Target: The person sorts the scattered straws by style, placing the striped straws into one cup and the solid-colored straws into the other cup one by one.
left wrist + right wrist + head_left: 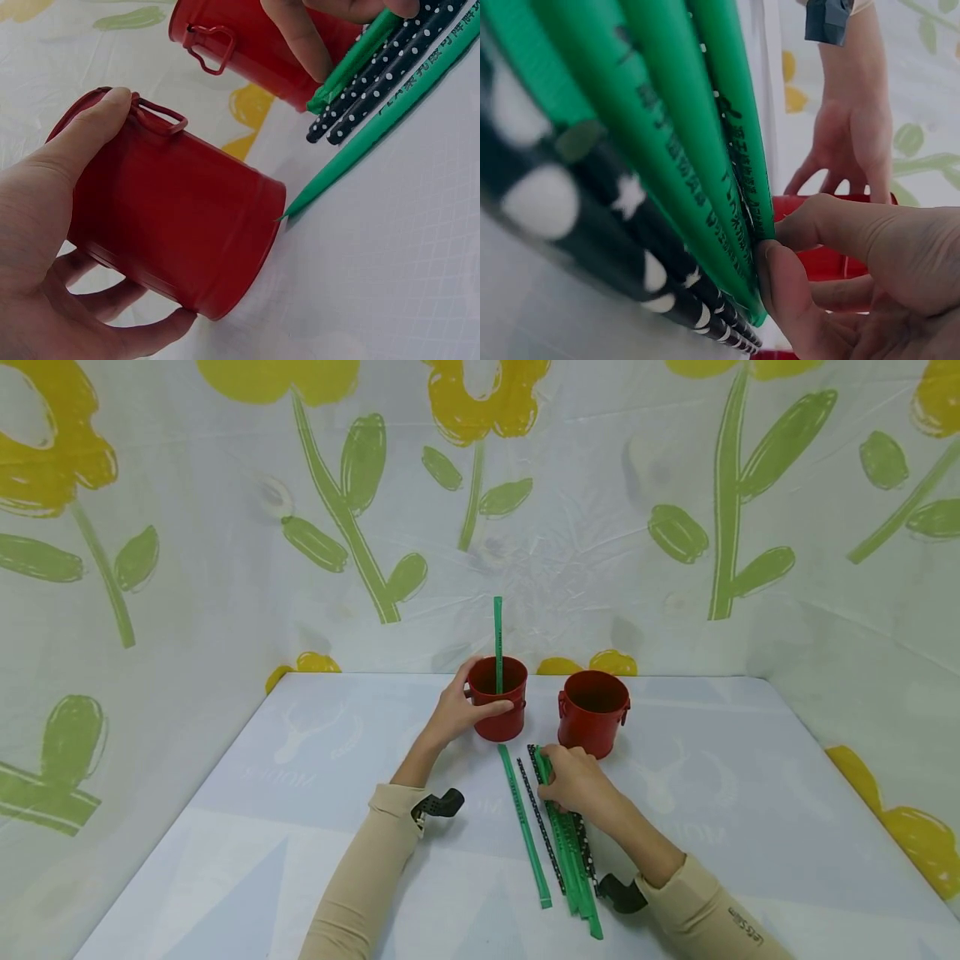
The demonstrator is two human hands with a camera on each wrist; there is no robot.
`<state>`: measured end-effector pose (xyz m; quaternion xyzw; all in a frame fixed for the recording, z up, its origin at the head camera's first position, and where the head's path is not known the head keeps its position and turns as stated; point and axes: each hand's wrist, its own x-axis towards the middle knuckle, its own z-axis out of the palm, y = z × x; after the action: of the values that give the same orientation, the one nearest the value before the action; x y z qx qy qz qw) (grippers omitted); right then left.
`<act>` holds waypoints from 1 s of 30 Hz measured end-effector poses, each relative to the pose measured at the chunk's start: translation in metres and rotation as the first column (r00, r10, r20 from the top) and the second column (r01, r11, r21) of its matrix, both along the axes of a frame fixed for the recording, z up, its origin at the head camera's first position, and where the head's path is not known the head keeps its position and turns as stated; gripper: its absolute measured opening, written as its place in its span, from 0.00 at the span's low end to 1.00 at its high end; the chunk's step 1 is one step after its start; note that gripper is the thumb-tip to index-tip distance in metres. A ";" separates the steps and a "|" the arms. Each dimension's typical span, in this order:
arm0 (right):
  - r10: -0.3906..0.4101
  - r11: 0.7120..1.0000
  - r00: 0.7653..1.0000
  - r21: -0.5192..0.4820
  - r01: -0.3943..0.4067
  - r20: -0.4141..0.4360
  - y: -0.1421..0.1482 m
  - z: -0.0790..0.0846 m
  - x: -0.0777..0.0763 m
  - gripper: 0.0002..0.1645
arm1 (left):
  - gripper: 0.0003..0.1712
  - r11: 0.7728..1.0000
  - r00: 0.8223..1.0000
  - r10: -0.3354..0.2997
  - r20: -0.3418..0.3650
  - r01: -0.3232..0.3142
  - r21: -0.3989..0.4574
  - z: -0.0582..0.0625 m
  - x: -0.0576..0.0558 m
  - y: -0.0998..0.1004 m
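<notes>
My left hand grips a small red metal bucket near the back of the table, thumb on the near side and fingers round the far side. One green-wrapped straw stands upright in it. At the pile in front, my right hand pinches the far end of a green-wrapped straw between thumb and finger. Several green-wrapped straws and black straws with white dots lie together there. A single green-wrapped straw and a thin black dotted straw lie left of the pile.
A second red bucket stands to the right of the first, just beyond my right hand, with a small loop handle on its side. The white table meets a flower-printed sheet behind and at both sides.
</notes>
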<state>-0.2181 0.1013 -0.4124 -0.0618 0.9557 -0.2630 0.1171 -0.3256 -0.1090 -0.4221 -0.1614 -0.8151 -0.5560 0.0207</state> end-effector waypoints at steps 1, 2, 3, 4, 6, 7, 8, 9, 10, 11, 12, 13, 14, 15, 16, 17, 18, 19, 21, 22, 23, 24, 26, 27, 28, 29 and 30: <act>0.000 1.000 1.000 -0.003 0.000 -0.001 0.000 0.000 0.000 0.38 | 0.52 1.000 1.000 0.000 0.001 0.000 0.000 0.000 0.000 0.000; 0.001 1.000 1.000 -0.006 -0.001 -0.002 0.001 0.001 0.000 0.38 | 0.52 1.000 1.000 0.001 0.002 -0.001 0.001 0.000 0.000 0.000; 0.000 1.000 1.000 -0.010 0.000 -0.003 0.001 0.001 0.000 0.39 | 0.52 1.000 1.000 0.000 0.002 0.000 0.001 0.000 0.000 0.000; 0.001 1.000 1.000 -0.014 -0.001 -0.003 0.002 0.002 0.000 0.39 | 0.52 1.000 1.000 0.001 0.004 -0.001 0.001 0.000 0.000 0.000; 0.000 1.000 1.000 -0.020 0.000 -0.003 0.002 0.003 0.000 0.39 | 0.52 1.000 1.000 0.002 0.005 -0.002 0.001 0.000 0.000 0.000; -0.001 1.000 1.000 -0.023 0.001 -0.001 0.002 0.003 0.000 0.39 | 0.52 1.000 1.000 0.003 0.005 -0.003 0.001 0.000 0.000 0.000; -0.002 1.000 1.000 -0.027 0.002 -0.001 0.003 0.004 0.000 0.39 | 0.52 1.000 1.000 0.003 0.004 -0.003 0.000 0.000 0.000 0.000; -0.002 1.000 1.000 -0.030 0.002 -0.001 0.003 0.004 0.000 0.39 | 0.52 1.000 1.000 0.004 0.003 -0.004 -0.002 0.000 0.000 0.000; 0.000 0.999 1.000 -0.032 0.000 -0.002 0.003 0.005 0.000 0.39 | 0.52 1.000 1.000 0.005 0.002 -0.005 -0.002 0.000 0.000 0.000; 0.000 0.999 1.000 -0.035 0.000 -0.002 0.004 0.006 0.000 0.39 | 0.52 1.000 1.000 0.006 0.002 -0.006 -0.002 0.000 0.000 0.000; 0.001 0.999 1.000 -0.039 -0.001 -0.003 0.004 0.007 0.000 0.39 | 0.52 1.000 1.000 0.008 0.002 -0.008 -0.002 0.000 0.000 0.000; 0.002 0.999 1.000 -0.042 -0.002 -0.004 0.004 0.008 0.000 0.39 | 0.52 1.000 1.000 0.008 0.002 -0.008 -0.003 0.000 0.000 0.000; 0.001 0.999 1.000 -0.044 -0.001 -0.005 0.005 0.009 0.000 0.39 | 0.51 1.000 1.000 0.007 0.001 -0.007 -0.003 0.000 0.000 0.000; -0.001 0.999 1.000 -0.046 0.001 -0.004 0.005 0.010 0.000 0.39 | 0.51 1.000 1.000 0.007 0.002 -0.007 -0.002 0.001 0.000 0.000; -0.003 0.999 1.000 -0.049 0.003 -0.004 0.006 0.011 0.000 0.39 | 0.51 1.000 1.000 0.005 0.002 -0.005 -0.002 0.001 0.001 0.000; -0.005 0.999 1.000 -0.049 0.004 -0.005 0.007 0.012 0.000 0.39 | 0.52 1.000 1.000 0.005 0.003 -0.005 -0.002 0.001 0.001 0.000; -0.006 0.999 1.000 -0.050 0.006 -0.006 0.007 0.013 -0.001 0.39 | 0.52 1.000 1.000 0.004 0.004 -0.004 -0.003 0.001 0.001 0.000; -0.007 0.999 1.000 -0.051 0.007 -0.009 0.008 0.013 -0.001 0.39 | 0.52 1.000 1.000 0.004 0.007 -0.004 -0.004 0.001 0.001 0.000; -0.010 0.998 1.000 -0.056 0.010 -0.014 0.009 0.014 -0.002 0.38 | 0.53 1.000 1.000 0.006 0.013 -0.006 -0.007 0.001 0.001 0.000; -0.008 0.998 1.000 -0.059 0.007 -0.020 0.010 0.015 -0.002 0.38 | 0.53 1.000 1.000 0.007 0.014 -0.007 -0.009 0.001 0.001 0.000; -0.005 0.998 1.000 -0.062 0.003 -0.026 0.011 0.015 -0.003 0.37 | 0.53 1.000 1.000 0.009 0.017 -0.009 -0.011 0.001 0.001 0.000; -0.002 0.998 1.000 -0.068 0.000 -0.031 0.011 0.015 -0.003 0.37 | 0.53 1.000 1.000 0.011 0.019 -0.010 -0.013 0.001 0.001 0.000; 0.003 0.997 0.999 -0.081 -0.006 -0.043 0.013 0.015 -0.004 0.37 | 0.53 1.000 1.000 0.012 0.021 -0.012 -0.015 0.001 0.000 0.000; 0.007 0.996 0.999 -0.088 -0.012 -0.050 0.014 0.016 -0.004 0.36 | 0.53 1.000 1.000 0.012 0.020 -0.012 -0.016 0.001 0.000 0.000; 0.012 0.995 0.998 -0.093 -0.017 -0.057 0.015 0.016 -0.004 0.36 | 0.53 1.000 1.000 0.013 0.019 -0.012 -0.016 0.001 0.000 0.000; 0.014 0.995 0.998 -0.099 -0.021 -0.063 0.016 0.015 -0.005 0.36 | 0.53 1.000 1.000 0.013 0.019 -0.013 -0.016 0.001 0.001 0.000; 0.015 0.994 0.998 -0.107 -0.022 -0.067 0.016 0.016 -0.005 0.35 | 0.53 1.000 1.000 0.014 0.019 -0.013 -0.015 0.001 0.001 0.000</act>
<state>-0.2231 0.1177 -0.3967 -0.0855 0.9429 -0.3107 0.0846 -0.3250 -0.1088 -0.4207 -0.1507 -0.8204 -0.5513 0.0155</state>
